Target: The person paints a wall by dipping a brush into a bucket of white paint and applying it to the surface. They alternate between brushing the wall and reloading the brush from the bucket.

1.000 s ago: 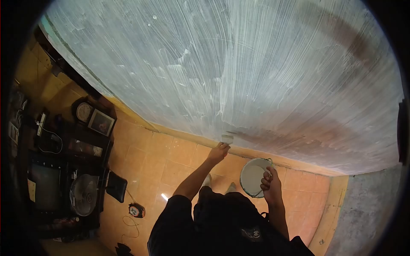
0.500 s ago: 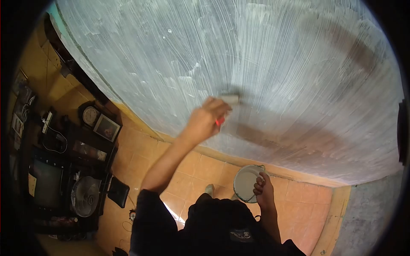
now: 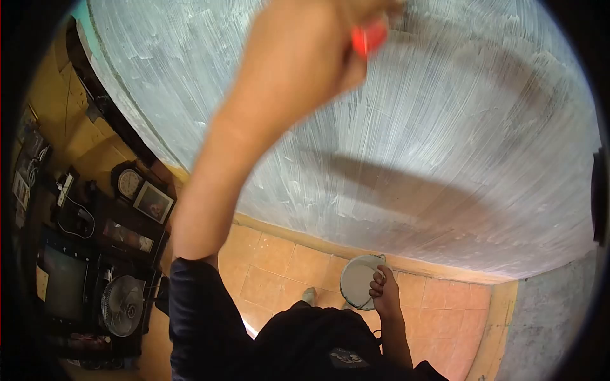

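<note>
The red-handled tool (image 3: 370, 38) lies up at the top of the view, inside the left hand (image 3: 308, 54); only its red end shows, jutting from the right side of the fist, so its long axis cannot be read with certainty; the left fingers are wrapped around it (their tips blur and run off the top edge), and whether its far end touches the streaked wall (image 3: 457, 133) cannot be told.

The pail (image 3: 344, 279) sits well below and a little to the right of that fist, low and near the foot of the wall; the right hand (image 3: 386, 289) is by far the nearer of the two, at the pail's right rim, its fingers clenched, apparently around the handle; pale liquid (image 3: 358, 282) shows inside, and whether the pail hangs or rests on the tiled floor (image 3: 273, 286) is unclear.

The left forearm (image 3: 232, 146) slants from a bent elbow at lower left up and to the right, large in the foreground, with a dark sleeve (image 3: 197, 305) below it; a broad shadow (image 3: 413, 187) crosses the wall beneath the raised hand; the right arm is held low beside the body, its forearm rising towards the pail.
</note>
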{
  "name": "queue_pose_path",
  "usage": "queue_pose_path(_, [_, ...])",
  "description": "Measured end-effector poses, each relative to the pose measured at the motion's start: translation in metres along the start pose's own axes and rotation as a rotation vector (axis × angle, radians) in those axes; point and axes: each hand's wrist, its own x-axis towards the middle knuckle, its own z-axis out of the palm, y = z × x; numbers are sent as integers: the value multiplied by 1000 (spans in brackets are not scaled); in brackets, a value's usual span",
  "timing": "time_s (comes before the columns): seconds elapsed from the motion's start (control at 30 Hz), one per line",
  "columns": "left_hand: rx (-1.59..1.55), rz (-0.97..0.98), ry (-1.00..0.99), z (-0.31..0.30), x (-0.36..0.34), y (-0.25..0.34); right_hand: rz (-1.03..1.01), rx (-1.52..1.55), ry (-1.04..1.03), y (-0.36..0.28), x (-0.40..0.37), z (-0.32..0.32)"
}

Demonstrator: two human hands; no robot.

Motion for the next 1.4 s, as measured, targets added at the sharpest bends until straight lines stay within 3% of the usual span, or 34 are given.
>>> queue_pose_path(0.03, [-150, 136, 168, 28, -18, -5, -1, 6, 7, 1, 0, 1])
queue_pose_path(0.07, [-69, 33, 60, 33, -43, 14, -1, 12, 15, 3, 0, 1])
queue_pose_path(0.13, [56, 144, 24, 72, -104, 26, 0, 28, 22, 4, -1, 2])
queue_pose_path(0.3, [-143, 87, -253, 121, -255, 86, -14, 34, 66, 12, -1, 3])
queue_pose_path(0.4, [-316, -46, -399, 118, -274, 101, -41, 29, 63, 18, -1, 7])
queue_pose_path(0.5, [-452, -145, -522, 111, -262, 87, -55, 28, 62, 24, 0, 13])
queue_pose_path(0.6, [-418, -160, -546, 86, -198, 50, -64, 35, 44, 30, 2, 18])
queue_pose_path(0.8, [-382, -31, -56, 20, -45, -15, -55, 60, 19, 42, 9, 22])
queue_pose_path(0.93, [-304, -137, 31, -5, -11, -22, -23, 62, 11, 46, 10, 32])
queue_pose_path(1.0, [-142, 87, 250, 8, -20, -29, -14, 64, -2, 46, 10, 35])
queue_pose_path(1.03, [-141, 93, 249, 16, -32, -26, -10, 65, -3, 46, 11, 34])
queue_pose_path(1.1, [-108, 52, 55, 37, -77, -8, -3, 71, 1, 48, 11, 32])
queue_pose_path(1.17, [-19, 148, 5, 68, -135, 8, -8, 57, 16, 48, 12, 30])
queue_pose_path(1.3, [-95, 183, -226, 111, -264, 55, -8, 53, 21, 46, 8, 29])
queue_pose_path(1.4, [-224, 103, -322, 147, -359, 91, -23, 18, 42, 45, 9, 28])
